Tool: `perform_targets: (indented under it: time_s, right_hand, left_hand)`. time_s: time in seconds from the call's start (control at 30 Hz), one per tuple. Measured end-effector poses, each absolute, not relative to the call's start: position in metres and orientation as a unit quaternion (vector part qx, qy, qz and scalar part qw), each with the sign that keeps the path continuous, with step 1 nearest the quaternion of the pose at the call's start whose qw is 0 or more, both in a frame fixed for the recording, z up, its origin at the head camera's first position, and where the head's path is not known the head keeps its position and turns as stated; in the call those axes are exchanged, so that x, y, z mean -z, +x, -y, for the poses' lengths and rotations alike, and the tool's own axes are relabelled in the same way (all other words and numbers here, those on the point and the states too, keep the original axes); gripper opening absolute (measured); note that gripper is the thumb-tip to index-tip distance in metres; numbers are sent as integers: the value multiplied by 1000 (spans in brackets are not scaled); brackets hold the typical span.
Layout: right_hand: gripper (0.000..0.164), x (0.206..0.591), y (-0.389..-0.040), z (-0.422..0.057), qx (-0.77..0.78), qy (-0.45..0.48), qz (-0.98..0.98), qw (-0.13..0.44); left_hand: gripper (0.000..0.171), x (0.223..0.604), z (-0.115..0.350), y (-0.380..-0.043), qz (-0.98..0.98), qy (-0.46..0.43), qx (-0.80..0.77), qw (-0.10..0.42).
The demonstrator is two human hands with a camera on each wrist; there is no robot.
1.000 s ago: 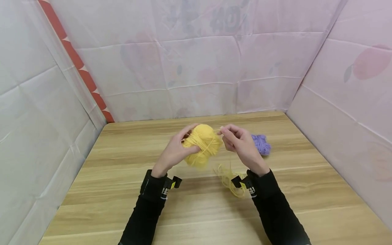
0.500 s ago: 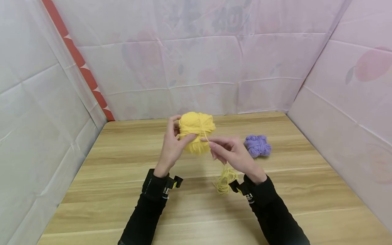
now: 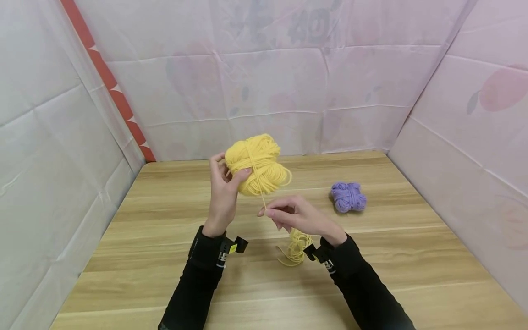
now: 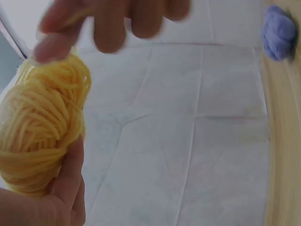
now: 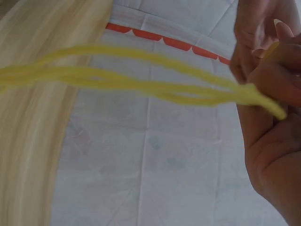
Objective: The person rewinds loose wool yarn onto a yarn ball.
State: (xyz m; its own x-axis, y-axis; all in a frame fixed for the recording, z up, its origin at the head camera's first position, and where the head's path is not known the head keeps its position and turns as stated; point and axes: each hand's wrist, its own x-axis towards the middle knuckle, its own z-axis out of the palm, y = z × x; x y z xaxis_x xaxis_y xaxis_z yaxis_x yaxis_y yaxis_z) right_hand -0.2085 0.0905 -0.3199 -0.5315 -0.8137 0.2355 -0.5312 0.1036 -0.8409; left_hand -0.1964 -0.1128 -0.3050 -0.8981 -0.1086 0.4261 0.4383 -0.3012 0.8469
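My left hand (image 3: 224, 197) grips a ball of yellow yarn (image 3: 257, 165) above the table, thumb across its front. In the left wrist view the yarn ball (image 4: 37, 117) shows its wound strands, with fingers behind it. Below and to the right, my right hand (image 3: 299, 215) pinches a single strand (image 3: 262, 197) that runs taut down from the ball. Loose yellow yarn (image 3: 298, 247) hangs or lies in a tangle under the right hand. In the right wrist view several strands (image 5: 155, 89) trail out from the right hand (image 5: 277, 136).
A small skein of purple yarn (image 3: 348, 197) lies on the wooden table (image 3: 144, 252), to the right of my right hand. Pale sheeting walls (image 3: 272, 87) close off the back and both sides.
The yellow ball has risen and moved left, turning in my left hand. My right hand has come left and down, drawing the strand across the ball's front. The purple skein is uncovered.
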Motion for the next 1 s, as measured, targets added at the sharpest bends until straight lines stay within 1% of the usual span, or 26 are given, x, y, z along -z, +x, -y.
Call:
perform_targets:
  time_s: [0.13, 0.2, 0.4, 0.47, 0.5, 0.63, 0.73, 0.83, 0.93, 1.0]
  right_hand:
    - [24, 326, -219, -91, 487, -453, -732, 149]
    - [22, 329, -223, -93, 506, -438, -725, 162]
    - [10, 330, -229, -106, 582, -327, -717, 202]
    - [18, 328, -230, -111, 612, -307, -697, 213]
    - [21, 328, -232, -114, 628, -312, -679, 215]
    - [25, 325, -236, -125, 702, -313, -592, 241]
    - [29, 323, -239, -132, 741, -320, -530, 259]
    - [35, 321, -242, -139, 770, -357, -453, 272]
    - [44, 318, -243, -144, 793, -404, -360, 279]
    - [46, 316, -242, -146, 804, -417, -320, 278]
  left_hand:
    - [46, 302, 114, -194, 529, -177, 819, 136]
    - [46, 300, 115, -193, 520, -191, 825, 110]
    - [49, 297, 119, -189, 518, -231, 823, 24]
    - [51, 296, 122, -189, 524, -246, 816, -4]
    - [53, 296, 123, -189, 529, -252, 810, -17]
    - [58, 296, 125, -188, 565, -268, 778, -60]
    - [61, 297, 127, -189, 600, -272, 748, -76]
    - [61, 298, 130, -189, 637, -266, 719, -79]
    - [60, 299, 133, -190, 683, -245, 686, -62]
    - [60, 300, 134, -191, 716, -223, 660, -41]
